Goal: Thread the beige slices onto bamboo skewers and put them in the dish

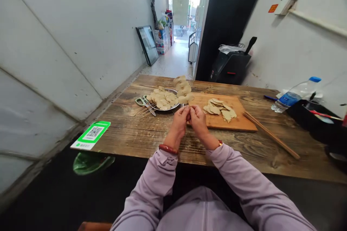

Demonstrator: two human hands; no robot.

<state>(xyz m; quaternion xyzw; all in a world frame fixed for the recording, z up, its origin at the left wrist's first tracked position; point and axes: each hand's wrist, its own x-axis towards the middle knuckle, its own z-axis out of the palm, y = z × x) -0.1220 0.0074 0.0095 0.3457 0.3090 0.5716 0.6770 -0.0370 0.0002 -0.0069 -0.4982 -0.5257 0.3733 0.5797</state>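
My left hand [179, 122] and my right hand [199, 120] meet at the front of the cutting board, fingers pinched together. Between them is the lower end of a skewer [183, 88] threaded with several thin tan slices, which rises away from me. The stick itself is mostly hidden by my fingers. Left of it, more skewered slices [162, 97] lie heaped on a round metal plate [173, 108], their sticks pointing toward me. Loose tan slices [220, 109] are piled on the wooden cutting board [241, 122] to the right.
Green-handled scissors [140, 101] lie beside the plate. Long wooden sticks [271, 135] rest against the board's right corner. A water bottle [296, 95] and a black organizer [306, 117] stand at the right. A green QR card [93, 134] lies at the table's left edge.
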